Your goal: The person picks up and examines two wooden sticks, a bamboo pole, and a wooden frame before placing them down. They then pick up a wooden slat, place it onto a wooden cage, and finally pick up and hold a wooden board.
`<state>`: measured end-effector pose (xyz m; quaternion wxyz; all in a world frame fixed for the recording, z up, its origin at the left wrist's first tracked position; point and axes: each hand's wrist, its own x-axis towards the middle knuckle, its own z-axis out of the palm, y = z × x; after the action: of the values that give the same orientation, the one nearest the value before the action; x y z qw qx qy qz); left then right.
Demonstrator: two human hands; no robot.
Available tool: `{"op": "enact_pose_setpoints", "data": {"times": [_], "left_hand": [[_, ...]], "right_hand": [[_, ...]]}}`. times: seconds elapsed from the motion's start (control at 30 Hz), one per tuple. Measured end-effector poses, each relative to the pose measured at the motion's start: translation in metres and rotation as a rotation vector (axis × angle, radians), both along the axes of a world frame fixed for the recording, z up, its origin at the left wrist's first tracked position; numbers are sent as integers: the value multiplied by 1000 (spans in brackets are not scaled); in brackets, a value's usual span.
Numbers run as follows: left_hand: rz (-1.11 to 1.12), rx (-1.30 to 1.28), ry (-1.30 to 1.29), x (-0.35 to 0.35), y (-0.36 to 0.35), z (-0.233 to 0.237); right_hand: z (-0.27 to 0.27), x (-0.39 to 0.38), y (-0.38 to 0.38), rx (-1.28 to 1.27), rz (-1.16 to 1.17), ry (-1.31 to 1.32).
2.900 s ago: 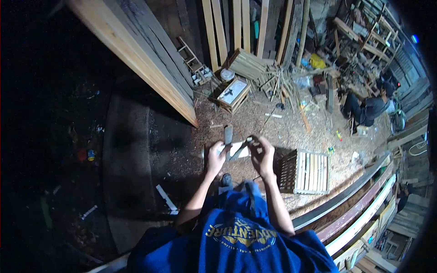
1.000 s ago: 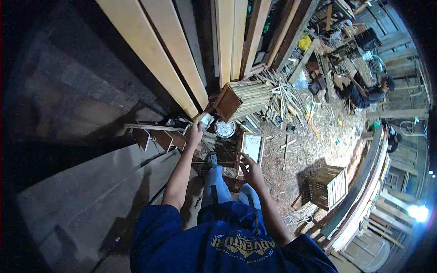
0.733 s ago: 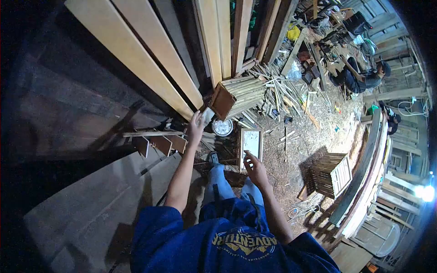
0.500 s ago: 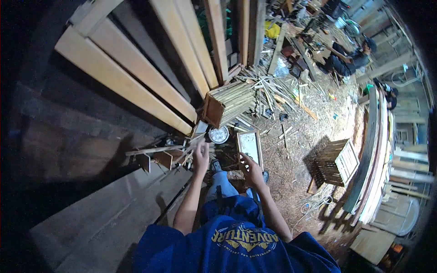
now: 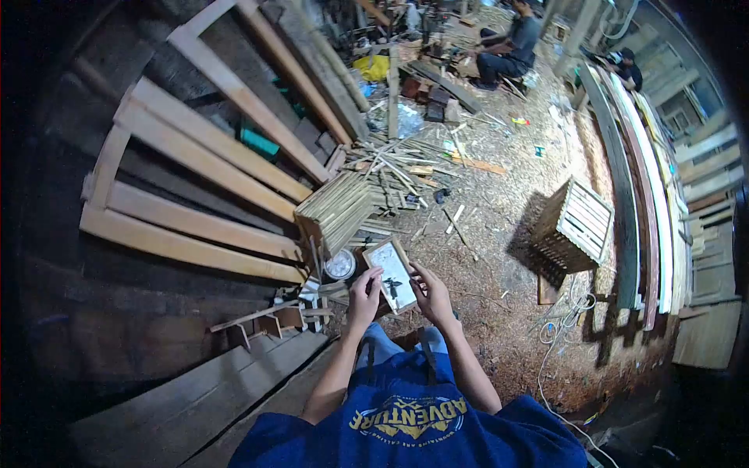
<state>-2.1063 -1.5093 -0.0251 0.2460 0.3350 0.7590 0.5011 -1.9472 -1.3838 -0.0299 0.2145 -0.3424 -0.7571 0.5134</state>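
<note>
Seemingly the handling of the white-topped tray (image 5: 388,264) is only at its start: it sits on the sawdust floor (image 5: 499,312) at mid-frame, just above the person's knees, with one small dark piece (image 5: 392,288) lying on its face, and nothing looks lifted clear. The left hand (image 5: 363,290) is spread loose, fingertips on the tray's left rim; the right hand (image 5: 431,294) curls at the right rim, though whether it grips cannot be told. Counted: one tray, one dark piece, one round tin (image 5: 340,265) just left of it, one bundle of slats (image 5: 335,210) above, one slatted crate (image 5: 579,225) at right, and two other people (image 5: 511,47) along the upper edge.
</note>
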Motion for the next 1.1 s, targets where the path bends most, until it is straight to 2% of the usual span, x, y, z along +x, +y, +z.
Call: {"op": "enact_pose_setpoints", "data": {"times": [0.03, 0.1, 0.13, 0.2, 0.23, 0.3, 0.33, 0.43, 0.5, 0.57, 0.63, 0.73, 0.8, 0.87, 0.97, 1.03, 1.1], "left_hand": [[-27, -10, 3, 17, 17, 3], [-85, 11, 47, 53, 48, 3], [-81, 12, -59, 73, 67, 7], [-154, 2, -25, 113, 100, 18], [-218, 12, 31, 130, 118, 21], [-318, 36, -20, 165, 158, 27], [-395, 47, 4, 181, 176, 31], [-562, 85, 7, 221, 226, 31], [-668, 61, 11, 244, 263, 31], [-747, 69, -2, 269, 296, 25], [-811, 76, -41, 293, 329, 6], [-883, 157, -112, 335, 382, -23], [-992, 144, -85, 358, 424, -26], [-1082, 120, -34, 383, 455, -11], [-1206, 139, -9, 419, 507, -4], [-1289, 145, 25, 448, 540, -8], [-1364, 31, -12, 487, 561, -16]], "right_hand": [[1, 19, 13, 59, -28, -1], [6, 56, 41, 21, -93, -9], [15, 76, 54, 58, -105, 9], [39, 120, 76, 117, -165, 1], [49, 144, 86, 134, -220, -10], [62, 188, 103, 139, -354, -42], [60, 209, 111, 227, -432, -35], [61, 265, 127, 230, -680, -73], [53, 294, 136, 226, -787, -70], [47, 317, 140, 63, -926, -42], [39, 339, 149, 64, -1002, -17], [30, 372, 167, 75, -1062, -124], [22, 393, 187, 95, -1140, -139], [41, 409, 207, 27, -1218, -112], [30, 442, 246, 180, -1264, -187], [46, 461, 270, 161, -1305, -181], [47, 483, 289, 140, -1433, -96]]}}
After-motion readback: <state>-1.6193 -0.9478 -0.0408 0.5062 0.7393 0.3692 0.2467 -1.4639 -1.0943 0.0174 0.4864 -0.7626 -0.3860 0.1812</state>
